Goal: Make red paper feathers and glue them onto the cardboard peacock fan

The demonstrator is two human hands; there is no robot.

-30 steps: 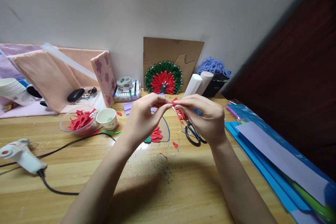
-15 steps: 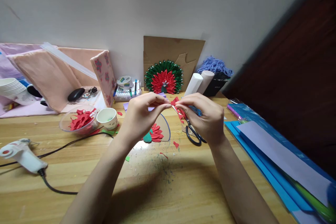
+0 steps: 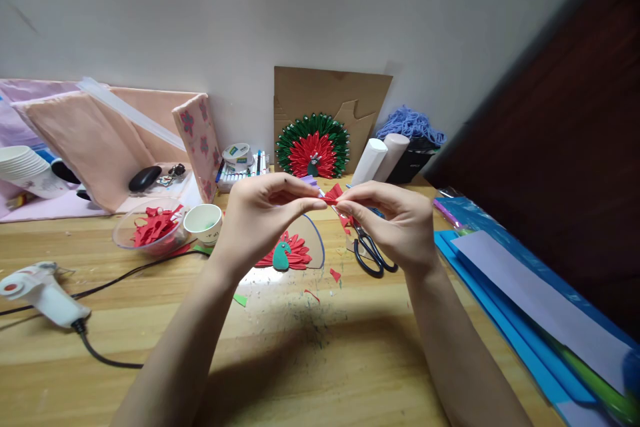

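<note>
Between my two hands, a small red strip (image 3: 331, 200) is pinched at both ends above the table. My left hand (image 3: 270, 217) grips its left end with thumb and forefinger, and my right hand (image 3: 393, 220) pinches the right end. Beneath them lies a half-round cardboard piece (image 3: 316, 240) with a blue edge, bearing red petals (image 3: 299, 252) and a green bird-shaped body (image 3: 282, 256); my left hand hides part of it. Black-handled scissors (image 3: 369, 257) and red scraps (image 3: 345, 220) rest by my right hand, partly covered by it.
To the left are a clear bowl of red strips (image 3: 156, 228), a paper cup (image 3: 203, 223) and a white glue gun (image 3: 47, 293) with its cord. A finished green-and-red peacock (image 3: 313, 147) leans on cardboard (image 3: 330, 90) behind. Blue sheets (image 3: 505, 307) lie at right.
My hands have moved slightly apart, and the red strip now stretches visibly between my fingertips. More of the green body on the cardboard shows below my left hand.
</note>
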